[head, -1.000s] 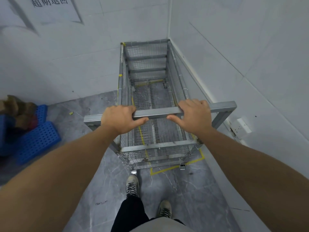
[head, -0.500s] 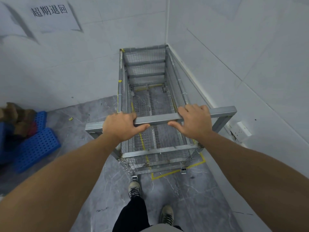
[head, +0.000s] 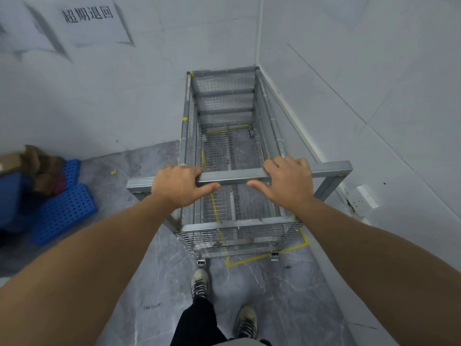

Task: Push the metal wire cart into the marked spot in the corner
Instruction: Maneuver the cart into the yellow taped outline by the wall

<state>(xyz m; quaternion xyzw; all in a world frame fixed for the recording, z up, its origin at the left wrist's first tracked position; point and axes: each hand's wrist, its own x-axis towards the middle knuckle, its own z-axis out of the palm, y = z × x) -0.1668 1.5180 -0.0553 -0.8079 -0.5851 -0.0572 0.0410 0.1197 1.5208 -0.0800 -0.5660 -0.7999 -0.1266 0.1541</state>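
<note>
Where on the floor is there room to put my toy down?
Bare grey floor lies between the wire cart and the blue crates. More sits behind the shoes. The right side is tight: the cart hugs the wall.

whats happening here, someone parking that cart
Yes. A person has both hands on the handle bar of an empty metal wire cart, left hand and right hand gripping it. The cart's far end sits against the corner walls. Its near end has not quite cleared the yellow tape outline on the floor, and the left side sits outside the tape line. Blue plastic crates lie to the left.
</note>
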